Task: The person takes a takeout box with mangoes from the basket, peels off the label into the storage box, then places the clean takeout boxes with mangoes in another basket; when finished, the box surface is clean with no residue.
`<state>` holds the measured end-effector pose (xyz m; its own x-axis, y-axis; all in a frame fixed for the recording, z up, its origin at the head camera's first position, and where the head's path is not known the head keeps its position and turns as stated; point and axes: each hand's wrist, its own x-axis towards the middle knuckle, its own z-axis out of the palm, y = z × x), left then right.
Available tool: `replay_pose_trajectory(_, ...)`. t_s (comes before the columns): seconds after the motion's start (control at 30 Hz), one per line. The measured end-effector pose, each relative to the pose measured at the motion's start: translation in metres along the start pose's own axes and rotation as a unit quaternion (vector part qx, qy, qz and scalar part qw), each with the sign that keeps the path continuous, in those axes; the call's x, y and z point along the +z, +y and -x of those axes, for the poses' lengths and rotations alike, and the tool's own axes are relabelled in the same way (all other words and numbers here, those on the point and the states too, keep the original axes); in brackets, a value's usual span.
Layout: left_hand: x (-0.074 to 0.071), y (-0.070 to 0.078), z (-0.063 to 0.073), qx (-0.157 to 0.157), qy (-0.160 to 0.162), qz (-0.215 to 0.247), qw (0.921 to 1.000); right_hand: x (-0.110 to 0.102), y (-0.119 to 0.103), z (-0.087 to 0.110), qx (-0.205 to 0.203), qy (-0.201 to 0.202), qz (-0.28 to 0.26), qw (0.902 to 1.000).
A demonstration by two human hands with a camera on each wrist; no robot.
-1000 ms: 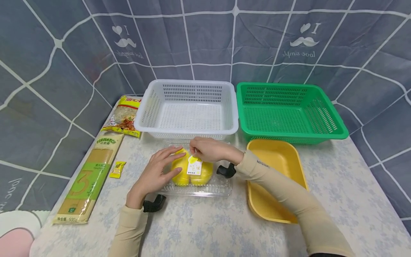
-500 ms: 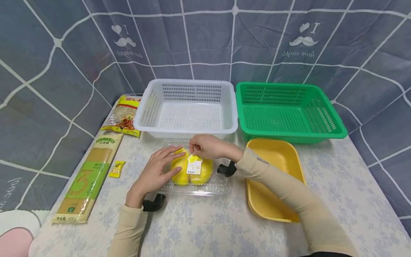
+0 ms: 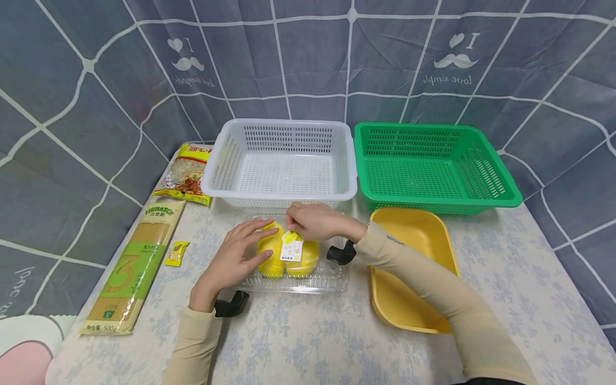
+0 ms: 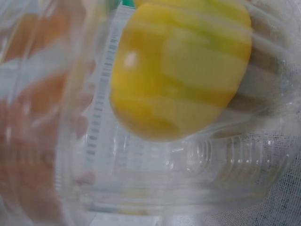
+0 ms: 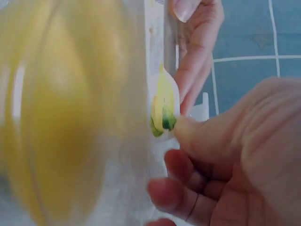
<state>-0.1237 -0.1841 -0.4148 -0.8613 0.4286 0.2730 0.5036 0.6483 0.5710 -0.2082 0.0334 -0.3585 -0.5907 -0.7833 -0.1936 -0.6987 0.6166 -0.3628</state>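
– On the table (image 3: 308,345), a label (image 3: 291,251) sits on top of a clear box (image 3: 308,284), with 2 yellow fruits (image 3: 271,264) inside. How far along is the work?

– Early, I judge. The label lies largely flat on the plastic; the right hand (image 3: 315,220) hides its top, so I can't tell how much is loose. Curled fingers and thumb seem to pinch that edge. Most of the label remains in place.

– And the left hand (image 3: 233,256)?

– Fingers spread, resting on the box's left side, gripping nothing.

– Anything in the way?

– A white basket (image 3: 279,195) stands just behind, crowding the far side; a green basket (image 3: 440,204) is beside it. The right sleeve (image 3: 423,285) crosses above a yellow tray (image 3: 400,297). Pasta (image 3: 132,262), a food bag (image 3: 185,174) and a sachet (image 3: 176,253) lie at left, clear of the hands.
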Motion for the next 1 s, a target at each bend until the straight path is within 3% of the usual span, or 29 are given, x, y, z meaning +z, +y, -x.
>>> replay_pose_trajectory(0.2, -0.001, 0.000, 0.000, 0.003, 0.002, 0.002, 1.0000, -0.003, 0.005, 0.008, -0.037, 0.000, -0.079, 0.9961)
replay_pose_trajectory(0.4, 0.000, 0.000, 0.000, 0.004, 0.006, 0.003, 1.0000, -0.003, 0.010, 0.014, -0.070, 0.005, -0.191, 0.9790)
replay_pose_trajectory(0.63, 0.002, -0.001, -0.001, 0.009, 0.010, 0.001, 0.9999, -0.002, 0.011, 0.026, -0.075, -0.001, -0.253, 0.9646)
replay_pose_trajectory(0.7, 0.002, 0.000, -0.001, 0.008, 0.011, 0.001, 0.9999, -0.002, 0.010, 0.033, -0.087, -0.013, -0.278, 0.9566)
replay_pose_trajectory(0.83, 0.002, 0.000, 0.000, 0.003, 0.008, -0.003, 1.0000, -0.004, 0.017, 0.057, -0.100, -0.018, -0.354, 0.9299)
replay_pose_trajectory(0.93, 0.003, 0.000, 0.000, 0.004, 0.007, -0.006, 1.0000, -0.008, 0.031, 0.082, -0.069, 0.010, -0.398, 0.9148)
replay_pose_trajectory(1.0, 0.003, 0.000, 0.001, 0.006, 0.008, -0.005, 0.9999, -0.011, 0.045, 0.101, -0.023, 0.035, -0.413, 0.9100)
